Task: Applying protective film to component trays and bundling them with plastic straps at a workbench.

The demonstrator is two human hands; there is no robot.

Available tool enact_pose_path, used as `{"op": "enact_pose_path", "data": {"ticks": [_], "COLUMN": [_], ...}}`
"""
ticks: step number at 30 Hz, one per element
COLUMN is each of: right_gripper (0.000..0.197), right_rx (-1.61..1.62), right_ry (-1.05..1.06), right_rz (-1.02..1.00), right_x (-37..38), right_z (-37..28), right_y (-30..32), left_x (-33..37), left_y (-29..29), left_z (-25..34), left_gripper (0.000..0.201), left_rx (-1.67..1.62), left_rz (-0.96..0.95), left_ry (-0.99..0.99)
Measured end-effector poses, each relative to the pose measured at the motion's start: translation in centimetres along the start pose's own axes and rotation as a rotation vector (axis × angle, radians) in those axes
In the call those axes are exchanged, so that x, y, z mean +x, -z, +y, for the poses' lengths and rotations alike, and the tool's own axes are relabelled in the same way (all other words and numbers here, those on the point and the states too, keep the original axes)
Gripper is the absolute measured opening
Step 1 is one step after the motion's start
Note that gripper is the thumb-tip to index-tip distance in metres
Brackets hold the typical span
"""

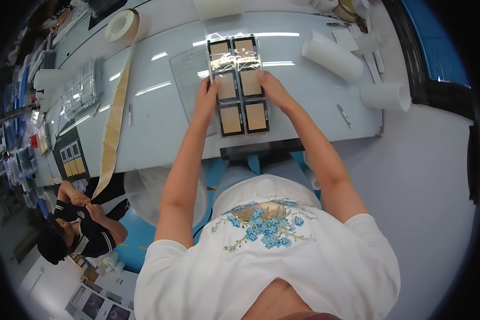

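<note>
A black tray (239, 85) with several tan square panels in two columns lies on the white worktable (160, 106) straight ahead of me. A clear shiny film covers its far half. My left hand (206, 95) grips the tray's left edge near the middle. My right hand (271, 88) holds the right edge opposite, fingers on the rim. Both forearms reach up from below.
A long tan strip (113, 122) runs down the table's left side from a tape roll (121, 25). White rolls (333, 55) (385, 96) lie at right. More trays (72, 160) sit far left. A seated person (80, 224) in dark clothes is at lower left.
</note>
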State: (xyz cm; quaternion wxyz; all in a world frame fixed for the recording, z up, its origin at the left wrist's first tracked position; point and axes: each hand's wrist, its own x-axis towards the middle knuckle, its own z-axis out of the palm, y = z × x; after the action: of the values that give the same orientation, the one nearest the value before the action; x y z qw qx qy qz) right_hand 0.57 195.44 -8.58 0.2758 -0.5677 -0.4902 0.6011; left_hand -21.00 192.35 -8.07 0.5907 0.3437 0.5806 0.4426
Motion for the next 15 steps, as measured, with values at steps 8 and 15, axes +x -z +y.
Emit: {"op": "enact_pose_path", "data": {"ticks": [8, 15], "right_gripper": [0.095, 0.104], "right_rx": [0.505, 0.173], "right_ry": [0.055, 0.122], "right_rz": [-0.087, 0.074], "right_x": [6.3, 8.3], "right_z": [-2.6, -1.4], "right_y": [-0.3, -0.7], "left_x": [7.9, 8.7], "left_y": [-0.7, -1.7], "left_z": [4.3, 4.1], "left_gripper": [0.067, 0.066], "left_rx": [-0.072, -0.092], "left_rz": [-0.074, -0.116], "left_ry": [-0.034, -0.075]}}
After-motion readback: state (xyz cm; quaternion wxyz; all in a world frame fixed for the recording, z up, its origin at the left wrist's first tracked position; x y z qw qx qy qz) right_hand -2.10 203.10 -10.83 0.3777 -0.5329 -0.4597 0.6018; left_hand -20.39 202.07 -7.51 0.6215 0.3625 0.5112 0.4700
